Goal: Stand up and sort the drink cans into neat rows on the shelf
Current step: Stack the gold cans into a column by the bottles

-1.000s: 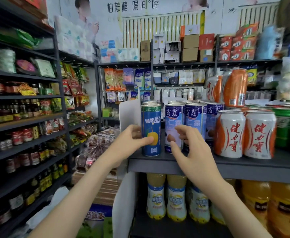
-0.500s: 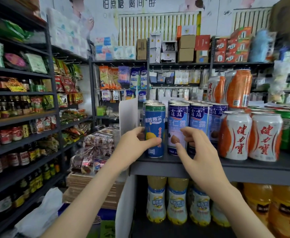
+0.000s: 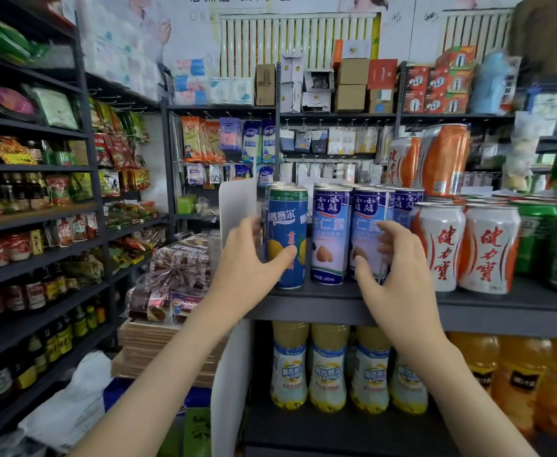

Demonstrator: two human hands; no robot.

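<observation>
The yellow-fruit can (image 3: 287, 235), a tall dark-blue can, stood upright at the front left end of the shelf (image 3: 320, 303). The left hand (image 3: 249, 262) gripped it: the thumb lay across its lower front and the fingers wrapped round its left side, out of sight behind it.

Immediately right of the yellow-fruit can stood two blue-and-white almond-drink cans (image 3: 331, 235), side by side and upright, with more rows behind. The right hand (image 3: 402, 278) was at the second of them, fingers curled at its right edge and thumb over its lower front. Whether they actually pressed on the can could not be determined.

Further right of the yellow-fruit can stood two white-and-orange cans (image 3: 438, 245), then green cans (image 3: 534, 239). A white divider card (image 3: 237, 202) stood upright just left of it. Yellow drink bottles (image 3: 290, 367) stood on the level directly below it.
</observation>
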